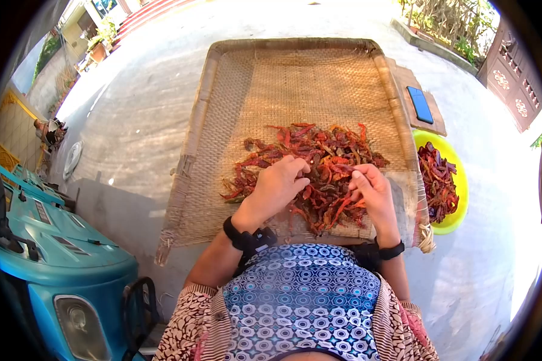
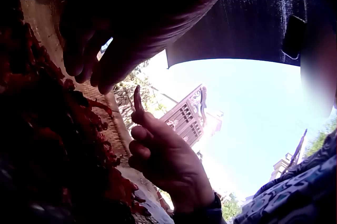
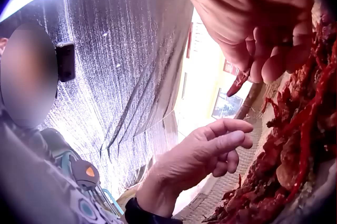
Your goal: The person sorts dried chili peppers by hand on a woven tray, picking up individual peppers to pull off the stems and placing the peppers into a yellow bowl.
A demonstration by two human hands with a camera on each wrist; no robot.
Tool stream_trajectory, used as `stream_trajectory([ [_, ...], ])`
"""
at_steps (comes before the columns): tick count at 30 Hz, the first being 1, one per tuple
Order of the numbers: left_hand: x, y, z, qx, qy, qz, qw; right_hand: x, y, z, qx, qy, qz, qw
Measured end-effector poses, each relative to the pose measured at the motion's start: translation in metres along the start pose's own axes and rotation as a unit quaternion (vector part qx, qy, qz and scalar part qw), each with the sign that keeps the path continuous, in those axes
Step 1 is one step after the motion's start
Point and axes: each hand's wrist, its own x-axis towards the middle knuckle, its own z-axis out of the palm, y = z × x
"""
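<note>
A heap of dried red chili peppers [image 1: 319, 198] lies on a woven bamboo tray [image 1: 307, 78]. My right hand [image 1: 372, 192] pinches one dried chili pepper [image 3: 238, 83] between thumb and fingertips, over the right part of the heap. In the left wrist view the same pepper [image 2: 138, 97] stands up from the fingertips. Over the heap's middle is my left hand [image 1: 282, 183], its fingers loosely bent. The right wrist view shows the left hand [image 3: 202, 150] with its thumb near the index finger and nothing visible held.
A yellow-green basin [image 1: 461, 186] with more dark red peppers stands right of the tray. Behind it a blue phone [image 1: 420, 104] lies on cardboard [image 1: 438, 114]. A teal vehicle [image 1: 72, 259] is parked at the left on the concrete ground [image 1: 126, 120].
</note>
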Motion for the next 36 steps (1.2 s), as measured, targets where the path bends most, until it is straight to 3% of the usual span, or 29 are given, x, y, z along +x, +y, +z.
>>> stream_trajectory([
  [2,0.001,-0.009,0.006,0.043,0.05,0.01,0.998,0.004,-0.005,-0.026,0.075,0.085,0.007,0.994],
  [4,0.002,-0.02,0.014,0.022,0.064,0.033,0.997,0.009,-0.004,-0.06,0.189,0.125,-0.065,0.972],
  [5,0.001,-0.022,0.015,0.015,0.067,0.043,0.997,0.006,-0.005,-0.075,0.29,0.164,-0.031,0.942],
  [7,0.003,-0.023,0.014,0.023,0.064,0.006,0.998,0.006,0.007,-0.105,0.493,0.136,-0.081,0.856],
  [10,0.013,-0.022,0.015,0.038,0.062,-0.03,0.997,-0.004,0.003,-0.115,0.585,0.153,-0.025,0.796],
  [17,0.033,-0.038,0.03,0.099,0.059,-0.016,0.993,-0.001,0.031,-0.087,0.446,0.081,0.016,0.891],
  [18,0.034,-0.037,0.03,0.094,0.056,-0.022,0.994,-0.002,0.027,-0.074,0.411,0.103,0.022,0.906],
  [21,0.032,-0.029,0.024,0.075,0.066,-0.032,0.994,-0.004,0.007,-0.039,0.312,0.059,0.037,0.947],
  [24,0.021,-0.017,0.016,0.047,0.097,-0.009,0.994,-0.005,-0.002,-0.018,0.128,0.002,0.015,0.992],
  [25,0.018,-0.014,0.013,0.038,0.1,0.007,0.994,-0.005,-0.005,-0.012,0.057,-0.016,0.015,0.998],
  [29,0.004,0.008,0.0,0.0,0.069,0.027,0.997,-0.003,-0.016,0.015,0.01,-0.053,0.0,0.999],
  [36,-0.011,0.018,0.005,-0.032,-0.003,0.049,0.998,-0.003,-0.005,0.029,0.026,-0.108,0.041,0.993],
])
